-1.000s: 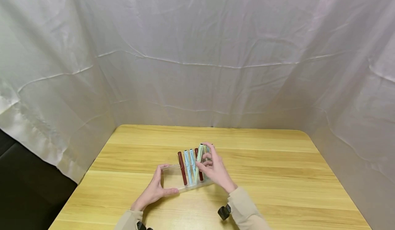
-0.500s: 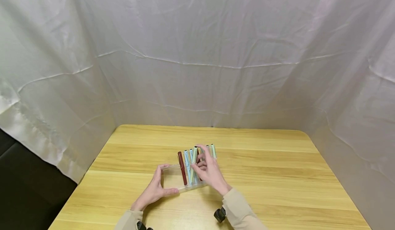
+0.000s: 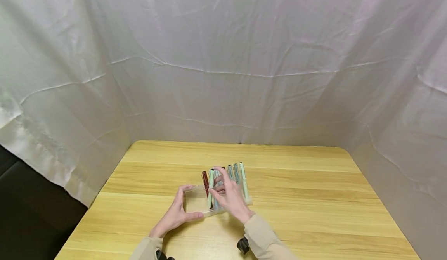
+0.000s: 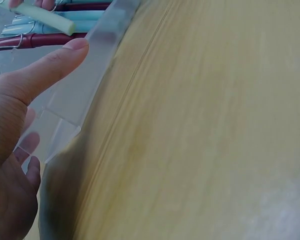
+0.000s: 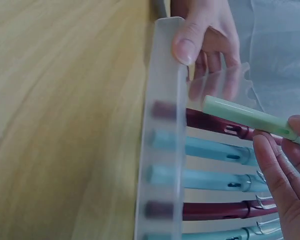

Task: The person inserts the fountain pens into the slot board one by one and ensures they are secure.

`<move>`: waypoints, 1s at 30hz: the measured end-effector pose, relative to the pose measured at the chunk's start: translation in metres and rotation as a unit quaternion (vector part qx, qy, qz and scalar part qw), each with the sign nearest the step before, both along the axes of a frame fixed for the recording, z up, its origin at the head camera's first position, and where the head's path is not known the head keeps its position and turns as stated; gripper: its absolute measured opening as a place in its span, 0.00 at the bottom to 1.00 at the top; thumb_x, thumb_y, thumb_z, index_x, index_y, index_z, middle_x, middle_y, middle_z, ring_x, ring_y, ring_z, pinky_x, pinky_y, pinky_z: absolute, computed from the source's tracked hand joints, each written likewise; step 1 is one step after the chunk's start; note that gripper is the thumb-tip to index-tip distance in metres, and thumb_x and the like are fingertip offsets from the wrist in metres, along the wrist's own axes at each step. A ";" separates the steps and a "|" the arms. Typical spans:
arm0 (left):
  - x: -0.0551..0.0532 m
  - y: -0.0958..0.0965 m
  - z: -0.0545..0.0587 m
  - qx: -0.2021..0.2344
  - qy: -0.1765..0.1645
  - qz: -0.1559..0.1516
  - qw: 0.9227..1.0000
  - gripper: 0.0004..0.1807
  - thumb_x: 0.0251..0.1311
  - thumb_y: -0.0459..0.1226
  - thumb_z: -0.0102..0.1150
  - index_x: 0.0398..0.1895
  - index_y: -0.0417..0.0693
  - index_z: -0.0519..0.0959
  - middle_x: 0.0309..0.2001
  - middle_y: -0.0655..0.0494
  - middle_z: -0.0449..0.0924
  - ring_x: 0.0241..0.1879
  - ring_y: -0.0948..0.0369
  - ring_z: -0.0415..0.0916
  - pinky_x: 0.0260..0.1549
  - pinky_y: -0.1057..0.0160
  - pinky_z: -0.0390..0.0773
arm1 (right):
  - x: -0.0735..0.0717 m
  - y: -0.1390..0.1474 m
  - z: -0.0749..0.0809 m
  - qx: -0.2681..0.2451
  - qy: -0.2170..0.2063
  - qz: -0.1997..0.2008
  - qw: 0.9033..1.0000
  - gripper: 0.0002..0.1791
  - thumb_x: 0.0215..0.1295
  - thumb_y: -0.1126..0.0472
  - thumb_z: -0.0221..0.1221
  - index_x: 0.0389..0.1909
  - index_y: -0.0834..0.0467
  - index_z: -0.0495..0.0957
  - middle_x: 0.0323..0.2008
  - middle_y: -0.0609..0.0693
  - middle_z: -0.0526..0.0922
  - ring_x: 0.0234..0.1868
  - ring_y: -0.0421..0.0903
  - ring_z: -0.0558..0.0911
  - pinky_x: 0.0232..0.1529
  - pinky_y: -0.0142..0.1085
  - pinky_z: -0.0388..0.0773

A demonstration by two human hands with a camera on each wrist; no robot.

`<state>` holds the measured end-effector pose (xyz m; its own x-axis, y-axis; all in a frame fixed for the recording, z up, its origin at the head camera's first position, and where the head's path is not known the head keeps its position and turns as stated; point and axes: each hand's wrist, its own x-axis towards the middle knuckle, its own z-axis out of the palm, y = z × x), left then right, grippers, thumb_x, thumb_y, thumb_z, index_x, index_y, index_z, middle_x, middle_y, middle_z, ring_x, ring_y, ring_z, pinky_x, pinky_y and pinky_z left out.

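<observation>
A clear plastic pen case (image 5: 165,60) lies on the table, holding several pens in a row. My left hand (image 3: 174,212) grips its left end, thumb along the near wall. My right hand (image 3: 232,198) pinches a light green pen (image 5: 245,117) above the case, tilted, its lower end overlapping the leftmost maroon pen (image 5: 210,120) in the right wrist view. Beside that lie two light blue pens (image 5: 205,178) and another maroon pen (image 5: 215,211). Further right in the head view are bluish pens (image 3: 236,170) and a second light green pen (image 3: 243,180). My right hand hides part of the row.
The wooden table (image 3: 314,205) extends around the case on all sides. Pale curtains (image 3: 223,77) hang behind it and at both sides. A black padded surface (image 3: 31,209) shows at the lower left.
My right hand has moved left along the row with the light green pen, from the middle pens to the leftmost maroon one. The left hand and the case have stayed almost still.
</observation>
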<state>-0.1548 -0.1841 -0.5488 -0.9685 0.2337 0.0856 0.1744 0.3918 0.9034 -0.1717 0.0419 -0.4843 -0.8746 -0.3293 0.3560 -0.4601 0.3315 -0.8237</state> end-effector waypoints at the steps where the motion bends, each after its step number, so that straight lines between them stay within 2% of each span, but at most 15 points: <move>1: 0.000 0.000 0.000 0.001 0.000 -0.001 1.000 0.55 0.40 0.42 0.83 0.69 0.43 0.58 0.70 0.39 0.60 0.73 0.41 0.56 0.75 0.30 0.48 | 0.000 -0.001 0.000 0.003 0.003 0.000 1.000 0.39 0.63 0.67 0.65 0.72 0.53 0.58 0.44 0.59 0.82 0.34 0.48 0.88 0.39 0.23 0.85; 7: -0.001 0.001 0.001 0.004 -0.008 -0.007 1.000 0.55 0.41 0.42 0.83 0.69 0.43 0.57 0.71 0.39 0.58 0.75 0.42 0.52 0.77 0.31 0.43 | 0.002 -0.006 -0.004 0.016 0.027 0.005 0.999 0.38 0.63 0.68 0.65 0.71 0.55 0.59 0.42 0.58 0.84 0.33 0.49 0.89 0.37 0.22 0.85; 14: 0.000 0.001 0.002 -0.001 -0.010 0.002 1.000 0.55 0.40 0.43 0.83 0.69 0.44 0.57 0.71 0.40 0.58 0.74 0.43 0.54 0.75 0.30 0.50 | 0.005 -0.012 -0.008 0.030 0.038 0.001 0.999 0.39 0.64 0.67 0.65 0.72 0.50 0.59 0.41 0.57 0.85 0.34 0.48 0.89 0.39 0.22 0.85; 17: 0.000 0.002 0.002 -0.002 -0.007 0.002 1.000 0.54 0.40 0.43 0.83 0.69 0.44 0.58 0.71 0.41 0.59 0.74 0.43 0.54 0.75 0.30 0.50 | 0.005 -0.014 -0.009 0.029 0.047 0.000 0.998 0.39 0.64 0.67 0.65 0.73 0.50 0.59 0.41 0.56 0.85 0.34 0.48 0.89 0.39 0.23 0.85; 25: 0.000 0.002 0.001 -0.006 0.005 0.003 1.000 0.54 0.40 0.42 0.83 0.69 0.43 0.59 0.71 0.40 0.60 0.74 0.40 0.55 0.73 0.27 0.50 | 0.007 -0.019 -0.016 0.047 0.078 0.012 0.996 0.39 0.63 0.69 0.65 0.74 0.55 0.59 0.40 0.57 0.85 0.32 0.47 0.88 0.36 0.22 0.84; 30: 0.001 0.002 0.001 -0.007 0.014 0.001 1.000 0.53 0.40 0.42 0.83 0.68 0.42 0.59 0.70 0.38 0.61 0.73 0.38 0.57 0.71 0.25 0.52 | 0.009 -0.021 -0.019 0.065 0.089 0.010 0.994 0.40 0.63 0.67 0.65 0.74 0.53 0.60 0.37 0.55 0.85 0.29 0.42 0.86 0.31 0.19 0.81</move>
<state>-0.1539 -0.1823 -0.5482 -0.9663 0.2327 0.1101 0.1992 0.4051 0.8923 -0.1632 0.0205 -0.5032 -0.7942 -0.3997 0.4576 -0.6024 0.4192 -0.6793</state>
